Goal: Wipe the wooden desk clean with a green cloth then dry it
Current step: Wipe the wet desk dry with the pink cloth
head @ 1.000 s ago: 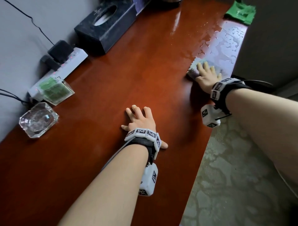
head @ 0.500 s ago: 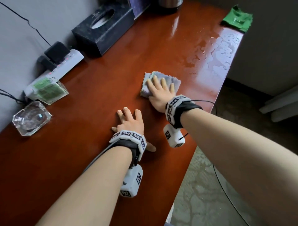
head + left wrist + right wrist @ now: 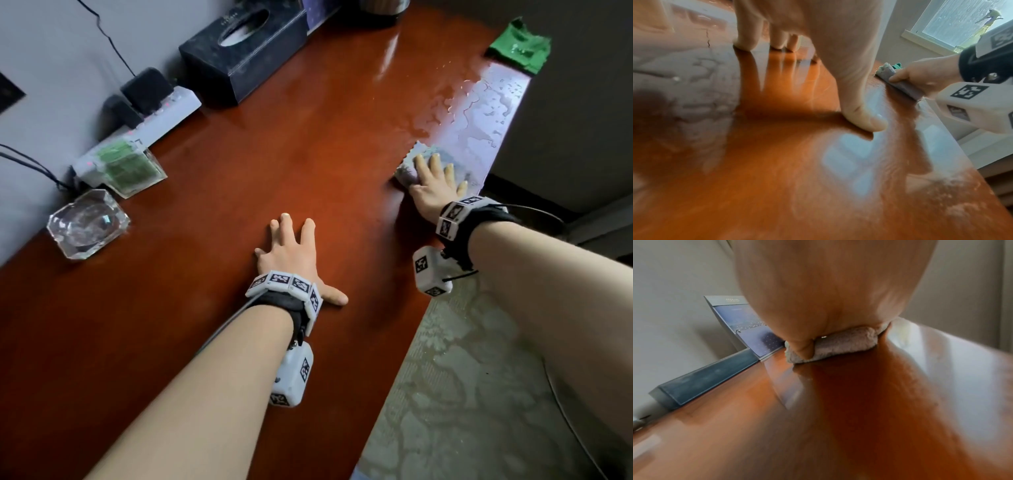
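Wet desk (image 3: 239, 164) — tissue box (image 3: 243, 54), power strip (image 3: 161, 113), ashtray (image 3: 87, 222) along wall.

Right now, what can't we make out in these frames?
- Grey cloth: mostly under the right hand in the head view; the palm hides its top in the right wrist view.
- Metal vessel: cut off by the head view's top edge.
- Tissue box lettering: too small to read.
- Left hand fingertips: blurred in the left wrist view.
- Green cloth: only a sliver behind the grey cloth in the left wrist view.
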